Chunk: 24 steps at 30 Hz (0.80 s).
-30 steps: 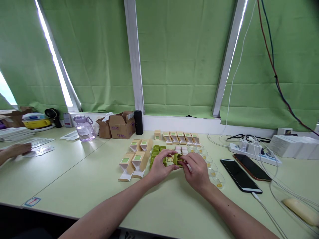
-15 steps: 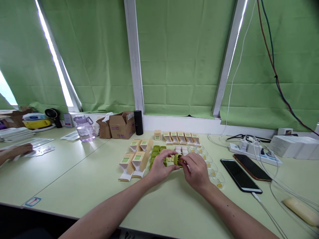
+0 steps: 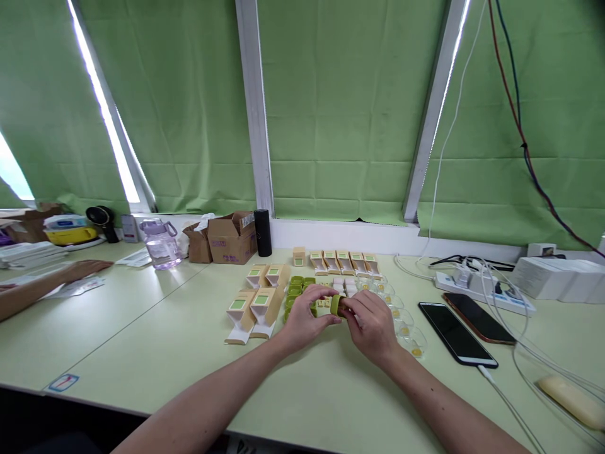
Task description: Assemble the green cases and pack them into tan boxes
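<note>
Olive-green, hollow, plastic-looking piece (image 3: pixel 335 305); held above pale-green table (image 3: pixel 302 403) | left hand (image 3: pixel 305 315); fingers pinching it, apparently for steadiness | right hand (image 3: pixel 373 323); fingers at its opening, grip unclear | tan cardboard boxes (image 3: pixel 272 304); in rows, presumably for order

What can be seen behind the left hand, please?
Behind the left hand, part of a group of green pieces shows on the table. The hand hides the rest, so their full number cannot be counted.
</note>
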Tool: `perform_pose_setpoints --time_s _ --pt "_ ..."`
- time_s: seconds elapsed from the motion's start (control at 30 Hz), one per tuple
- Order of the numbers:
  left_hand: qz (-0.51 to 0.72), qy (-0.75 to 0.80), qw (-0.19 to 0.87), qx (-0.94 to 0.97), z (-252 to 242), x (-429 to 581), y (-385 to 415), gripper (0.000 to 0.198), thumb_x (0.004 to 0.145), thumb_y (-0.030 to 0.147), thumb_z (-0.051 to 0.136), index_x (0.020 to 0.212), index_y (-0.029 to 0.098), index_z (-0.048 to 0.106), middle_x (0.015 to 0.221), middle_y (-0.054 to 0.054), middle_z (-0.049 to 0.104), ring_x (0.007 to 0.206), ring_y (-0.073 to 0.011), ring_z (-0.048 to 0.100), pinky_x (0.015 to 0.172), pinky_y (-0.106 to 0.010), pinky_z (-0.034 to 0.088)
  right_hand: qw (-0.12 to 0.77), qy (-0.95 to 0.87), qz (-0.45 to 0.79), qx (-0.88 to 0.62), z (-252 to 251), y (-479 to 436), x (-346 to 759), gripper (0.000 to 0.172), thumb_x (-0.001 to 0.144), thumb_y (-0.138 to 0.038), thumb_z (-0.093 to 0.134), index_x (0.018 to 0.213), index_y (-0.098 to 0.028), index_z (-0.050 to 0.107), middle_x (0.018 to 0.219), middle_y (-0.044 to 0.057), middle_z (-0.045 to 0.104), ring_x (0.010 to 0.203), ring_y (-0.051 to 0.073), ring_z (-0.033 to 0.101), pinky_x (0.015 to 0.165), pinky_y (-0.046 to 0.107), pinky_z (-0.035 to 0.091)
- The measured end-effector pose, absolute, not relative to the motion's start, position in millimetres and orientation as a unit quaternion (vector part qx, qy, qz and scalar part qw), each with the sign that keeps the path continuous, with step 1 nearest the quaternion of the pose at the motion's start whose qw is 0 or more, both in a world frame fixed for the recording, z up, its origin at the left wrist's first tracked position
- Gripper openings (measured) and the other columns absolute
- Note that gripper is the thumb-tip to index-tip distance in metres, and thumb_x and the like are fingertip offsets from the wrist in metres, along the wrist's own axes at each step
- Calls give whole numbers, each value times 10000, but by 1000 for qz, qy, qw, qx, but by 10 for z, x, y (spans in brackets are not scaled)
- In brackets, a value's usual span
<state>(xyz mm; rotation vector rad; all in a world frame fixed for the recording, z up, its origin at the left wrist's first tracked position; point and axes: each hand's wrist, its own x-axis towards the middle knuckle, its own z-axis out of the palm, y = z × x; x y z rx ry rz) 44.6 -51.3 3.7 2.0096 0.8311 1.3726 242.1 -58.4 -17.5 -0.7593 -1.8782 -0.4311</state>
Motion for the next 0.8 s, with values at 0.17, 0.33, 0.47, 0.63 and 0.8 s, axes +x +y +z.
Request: perform_pose_setpoints --time_s 0.17,0.33,0.47,0.63,0.8 --pt "521 313 255 752 36 422 -475 440 723 226 920 1136 236 770 1093 -84 734 1035 -267 658 955 -423 550 505 -801 -128 -294 -167 -591 2482 247 980 -139 554 1197 -221 640 900 78 720 786 229 620 686 371 490" --pt "536 349 202 742 19 384 -417 430 714 216 915 1121 244 777 1076 -83 744 1058 -288 660 972 -446 535 521 -794 -115 -293 -154 -624 2483 435 933 -120 575 1354 -226 551 1166 138 714 1069 301 676 875 469 585" --pt "533 345 165 755 17 388 -435 424 725 206 913 1125 248 781 1042 -84 758 1039 -296 657 930 -447 538 507 -801 -107 -300 -163 -627 2435 552 942 -131 579 1478 -224 486 1337 169 665 1283 331 624 1014 520 584" --pt "527 323 140 773 65 426 -528 426 749 286 925 1145 243 773 1041 -92 766 1030 -296 650 907 -437 540 506 -802 -75 -309 -216 -598 2416 540 960 -124 536 1486 -245 503 1317 147 689 1273 318 642 1029 526 596" --pt "539 332 150 759 54 446 -549 357 864 266 803 1202 208 706 1070 -94 758 1024 -257 677 910 -401 546 547 -770 -19 -329 -242 -572 2430 476 960 -155 557 1424 -261 552 1352 134 662 1267 308 640 1001 513 621"
